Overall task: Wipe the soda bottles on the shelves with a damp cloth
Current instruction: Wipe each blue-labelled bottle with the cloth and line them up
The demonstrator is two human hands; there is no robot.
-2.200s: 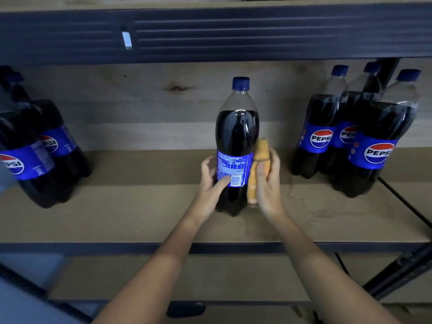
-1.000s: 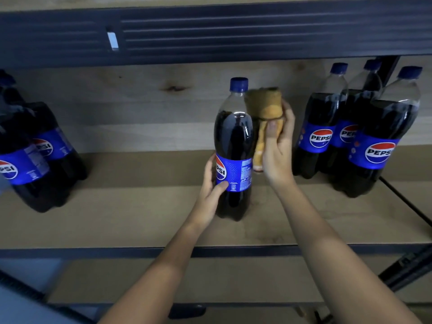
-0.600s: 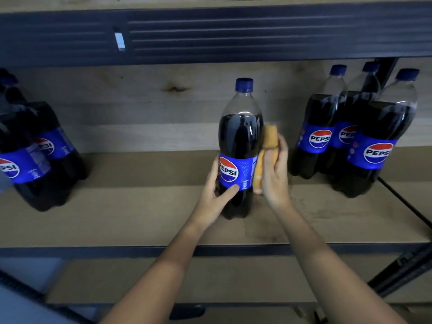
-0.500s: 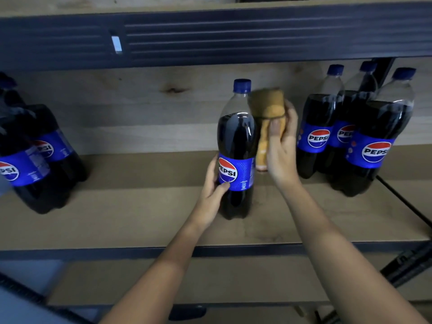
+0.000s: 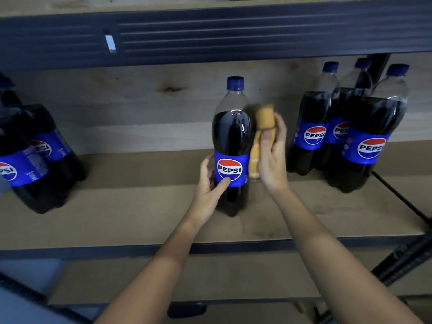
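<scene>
A dark cola bottle (image 5: 231, 146) with blue cap and blue label stands upright mid-shelf; a folded yellow-orange cloth (image 5: 261, 134) presses against its right side. More bottles stand at both ends.

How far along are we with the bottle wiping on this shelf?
Done: nothing provably; no bottle looks visibly cleaner. In hand: the left hand steadies the middle bottle while the right hand presses the orange cloth to its side. Left, apparently: the three bottles at right and the bottles at left, all untouched.
</scene>
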